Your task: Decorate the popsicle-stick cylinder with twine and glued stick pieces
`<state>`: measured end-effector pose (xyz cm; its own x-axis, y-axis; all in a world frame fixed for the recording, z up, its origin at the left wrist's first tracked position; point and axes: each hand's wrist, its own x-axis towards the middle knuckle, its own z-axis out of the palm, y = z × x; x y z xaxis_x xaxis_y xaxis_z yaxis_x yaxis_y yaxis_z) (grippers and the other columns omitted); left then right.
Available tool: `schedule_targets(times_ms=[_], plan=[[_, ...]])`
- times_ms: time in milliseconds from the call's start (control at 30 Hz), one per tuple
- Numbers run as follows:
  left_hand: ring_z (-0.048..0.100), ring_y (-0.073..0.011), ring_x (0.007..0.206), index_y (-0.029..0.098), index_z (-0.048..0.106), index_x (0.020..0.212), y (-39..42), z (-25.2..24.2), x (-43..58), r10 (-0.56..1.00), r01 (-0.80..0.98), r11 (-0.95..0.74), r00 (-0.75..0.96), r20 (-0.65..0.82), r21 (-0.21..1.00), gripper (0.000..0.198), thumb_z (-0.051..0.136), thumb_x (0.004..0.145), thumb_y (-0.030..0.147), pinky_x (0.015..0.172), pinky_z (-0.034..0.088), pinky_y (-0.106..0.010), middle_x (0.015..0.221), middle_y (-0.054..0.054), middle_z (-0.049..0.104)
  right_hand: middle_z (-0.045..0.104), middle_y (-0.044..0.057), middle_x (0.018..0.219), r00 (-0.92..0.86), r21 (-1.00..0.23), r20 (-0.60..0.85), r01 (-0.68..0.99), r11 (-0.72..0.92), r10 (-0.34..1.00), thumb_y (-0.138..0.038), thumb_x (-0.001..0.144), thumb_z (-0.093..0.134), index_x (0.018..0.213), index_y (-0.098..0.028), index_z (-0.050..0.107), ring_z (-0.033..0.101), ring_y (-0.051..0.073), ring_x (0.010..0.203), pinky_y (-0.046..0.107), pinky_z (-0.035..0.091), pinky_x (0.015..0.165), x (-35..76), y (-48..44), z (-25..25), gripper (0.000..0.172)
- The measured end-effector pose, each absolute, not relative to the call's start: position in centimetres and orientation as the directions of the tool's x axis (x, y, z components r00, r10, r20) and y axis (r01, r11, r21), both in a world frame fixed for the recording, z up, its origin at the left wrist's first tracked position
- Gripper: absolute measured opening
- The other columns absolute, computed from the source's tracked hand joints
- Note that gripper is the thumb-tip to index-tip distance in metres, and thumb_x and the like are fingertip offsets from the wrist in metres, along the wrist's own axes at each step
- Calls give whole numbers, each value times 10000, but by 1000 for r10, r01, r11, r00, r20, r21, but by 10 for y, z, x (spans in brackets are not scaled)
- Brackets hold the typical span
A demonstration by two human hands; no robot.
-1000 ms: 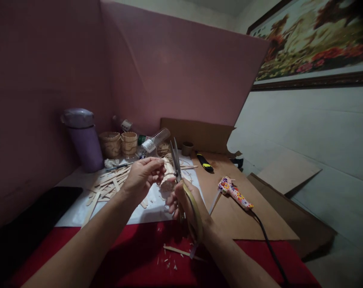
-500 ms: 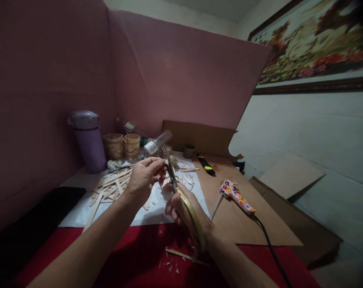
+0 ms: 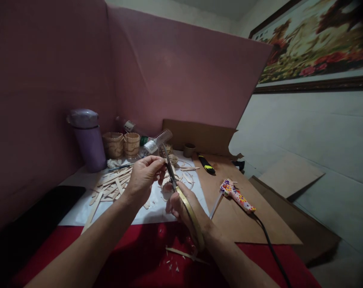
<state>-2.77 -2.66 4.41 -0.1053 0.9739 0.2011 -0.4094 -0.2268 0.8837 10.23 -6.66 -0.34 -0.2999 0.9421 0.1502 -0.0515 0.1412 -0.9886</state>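
My right hand (image 3: 184,204) is wrapped round the gold handles of a pair of scissors (image 3: 171,173), whose blades point up and away. Right beside the blades, my left hand (image 3: 143,176) is closed in a pinch, its thumb and forefinger close to the metal. What the left fingers hold is too small and hidden to make out. Below and behind the left hand, many flat wooden craft sticks (image 3: 111,186) lie in a loose heap on white paper (image 3: 139,218). Small cut bits and one thin stick (image 3: 185,255) lie on the red cloth (image 3: 133,260).
A floral glue gun (image 3: 237,197) with a black cord rests on a brown board (image 3: 259,224), near a black-and-yellow utility knife (image 3: 206,165). At the back stand a purple tumbler (image 3: 91,148), two wooden cups (image 3: 131,145), a plastic bottle (image 3: 153,146) and a small round pot (image 3: 189,150).
Both hands stay almost in place. The scissors' blades appear slightly closer together beside the left fingers.
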Motion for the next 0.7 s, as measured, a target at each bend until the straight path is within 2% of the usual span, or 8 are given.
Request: schedule_targets(times_ms=[167, 433, 700], plan=[[458, -77, 382, 126, 605, 605, -27, 45, -28, 972, -401, -235, -109, 209, 885, 215, 765, 559, 262, 359, 322, -196, 510, 1, 587, 509, -59, 630, -318, -991, 130, -58, 117, 939, -795, 660, 625, 983, -196, 493, 332, 59, 443, 188, 257, 380, 102, -69, 1, 693], [470, -78, 393, 125, 606, 620, -26, 44, -28, 973, -409, -230, -111, 202, 883, 216, 765, 570, 262, 361, 343, -191, 515, 4, 591, 517, -38, 679, -348, -988, 153, -34, 151, 925, -845, 663, 558, 1028, -192, 480, 370, 77, 489, 199, 284, 413, 106, -70, 2, 752], [466, -83, 387, 130, 593, 603, -25, 43, -28, 968, -398, -251, -102, 229, 882, 217, 759, 585, 270, 353, 348, -201, 510, 0, 583, 502, -39, 668, -328, -986, 144, 33, 163, 934, -777, 715, 580, 984, -205, 487, 390, 95, 505, 209, 313, 428, 105, -69, 3, 638]])
